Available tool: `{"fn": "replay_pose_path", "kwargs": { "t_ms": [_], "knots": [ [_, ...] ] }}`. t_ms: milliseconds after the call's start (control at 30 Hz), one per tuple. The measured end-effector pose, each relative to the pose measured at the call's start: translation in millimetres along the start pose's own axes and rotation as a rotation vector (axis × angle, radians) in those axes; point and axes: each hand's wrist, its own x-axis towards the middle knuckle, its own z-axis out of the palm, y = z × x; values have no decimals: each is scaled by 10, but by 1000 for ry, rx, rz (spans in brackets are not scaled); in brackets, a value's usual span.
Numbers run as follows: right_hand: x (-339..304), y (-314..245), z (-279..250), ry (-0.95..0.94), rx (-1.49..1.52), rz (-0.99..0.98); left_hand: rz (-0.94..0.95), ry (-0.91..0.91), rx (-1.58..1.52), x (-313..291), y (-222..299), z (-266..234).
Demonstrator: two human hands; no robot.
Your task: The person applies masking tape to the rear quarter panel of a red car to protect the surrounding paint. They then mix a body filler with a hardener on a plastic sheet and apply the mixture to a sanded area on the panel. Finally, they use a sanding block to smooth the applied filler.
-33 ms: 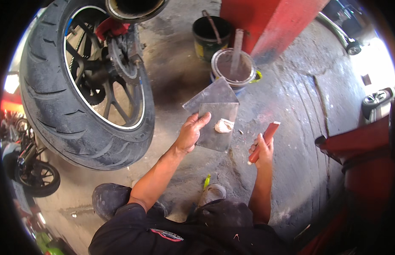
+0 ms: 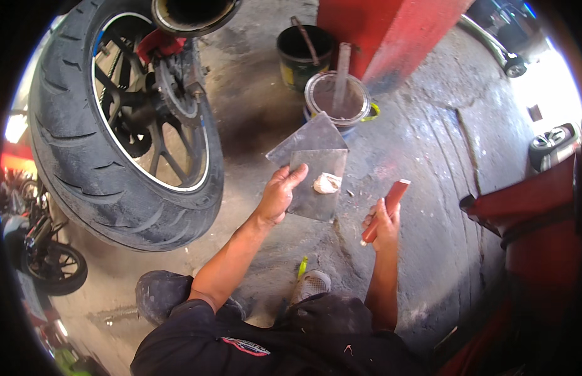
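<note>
My left hand (image 2: 279,195) grips two thin flat plates, the thumb lying on top. The upper plate (image 2: 313,203) carries a lump of off-white paste (image 2: 327,183). Behind it the second plate (image 2: 313,139) sticks out at an angle toward a tin. Off to the right, my right hand (image 2: 385,224) is closed around a slim red tube (image 2: 395,195). The tube is tilted, with a pale flat end up and a small whitish tip at the bottom. A gap separates the tube from the plates.
Beyond the plates stand a round tin (image 2: 312,108) with a flat stick (image 2: 342,75) across its lid and a black bucket (image 2: 291,50). A large motorcycle wheel (image 2: 72,144) fills the left. Red metal structures rise behind the tin (image 2: 391,37) and at right (image 2: 529,200).
The whole view has shifted very slightly, with the surroundings a little farther left. Both hands keep the same hold.
</note>
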Motion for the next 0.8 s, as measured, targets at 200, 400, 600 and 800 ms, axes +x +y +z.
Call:
{"fn": "replay_pose_path", "kwargs": {
  "t_ms": [200,400,600,800],
  "knots": [
    [-557,-259,14,-257,-104,-192,-4,-90,-17,-98,56,192],
    [-795,-527,306,-289,121,-226,35,-47,73,-335,223,282],
    [-823,-517,324,-303,-133,-275,-1,-174,53,-432,384,312],
    [-894,-663,375,-272,-319,-421,100,-295,156,-489,436,385]
  ]
}}
